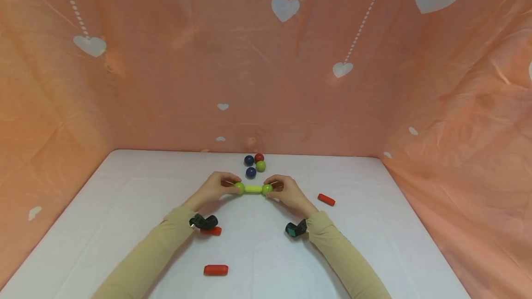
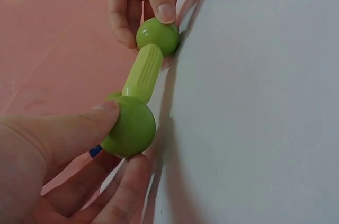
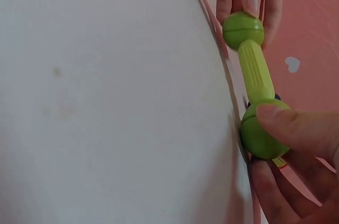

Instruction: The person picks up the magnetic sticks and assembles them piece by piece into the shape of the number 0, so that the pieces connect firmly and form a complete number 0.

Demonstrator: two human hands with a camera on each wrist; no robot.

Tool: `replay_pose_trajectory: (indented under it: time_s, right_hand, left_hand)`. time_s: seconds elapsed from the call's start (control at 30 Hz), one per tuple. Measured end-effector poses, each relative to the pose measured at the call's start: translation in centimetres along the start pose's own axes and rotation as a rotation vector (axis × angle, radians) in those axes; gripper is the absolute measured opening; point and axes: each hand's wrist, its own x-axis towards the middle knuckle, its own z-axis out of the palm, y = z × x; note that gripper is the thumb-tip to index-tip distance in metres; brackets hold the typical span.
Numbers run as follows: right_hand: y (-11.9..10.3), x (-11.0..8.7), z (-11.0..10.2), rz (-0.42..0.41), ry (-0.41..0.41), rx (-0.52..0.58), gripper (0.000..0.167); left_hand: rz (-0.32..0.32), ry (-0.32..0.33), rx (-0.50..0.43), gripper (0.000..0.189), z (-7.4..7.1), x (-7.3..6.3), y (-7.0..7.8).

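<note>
My left hand [image 1: 213, 187] pinches a green ball [image 2: 132, 128] between thumb and fingers. At the other side, my right hand [image 1: 289, 192] pinches a second green ball [image 3: 262, 134] the same way. A ribbed yellow-green rod [image 1: 253, 189] runs between the two balls, its ends against them, so the three line up like a small dumbbell. In the head view this piece lies level across the middle of the white table [image 1: 253, 253]. Both wrist views show it above the tabletop, with shadows beneath.
Just beyond the hands sit two blue balls [image 1: 251, 172], a red ball [image 1: 259, 157] and another green ball [image 1: 260, 166]. One red rod [image 1: 326, 199] lies right of my right hand, another [image 1: 215, 270] near the front. A third red rod [image 1: 213, 231] is partly hidden by the left wrist camera [image 1: 203, 221].
</note>
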Motion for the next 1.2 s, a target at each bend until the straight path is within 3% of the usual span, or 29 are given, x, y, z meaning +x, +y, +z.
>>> replay_pose_trajectory:
  time_s: [0.17, 0.33, 0.6, 0.8, 1.0, 1.2]
  right_hand:
    - [1.9, 0.7, 0.2, 0.012, 0.005, 0.001, 0.033]
    - [3.8, 1.3, 0.2, 0.024, 0.027, 0.012, 0.033]
    - [3.8, 1.4, 0.1, 0.034, 0.030, 0.032, 0.032]
    - [3.7, 1.4, 0.0, 0.038, 0.030, 0.031, 0.032]
    - [3.7, 1.4, 0.0, 0.045, 0.029, 0.032, 0.032]
    - [3.8, 1.3, 0.1, 0.039, 0.030, 0.015, 0.031]
  left_hand:
    - [0.023, 0.007, 0.007, 0.033, 0.4, 0.2, -0.2]
    - [0.005, 0.027, -0.002, 0.031, 0.6, 0.2, -0.1]
    - [0.017, 0.047, 0.002, 0.030, 0.7, 0.0, 0.3]
    - [-0.042, 0.021, 0.025, 0.033, 0.3, -0.1, 0.4]
    - [-0.050, -0.017, -0.023, 0.039, -1.1, -1.7, 1.1]
    - [-0.071, -0.057, -0.016, 0.044, -2.9, -4.1, 0.7]
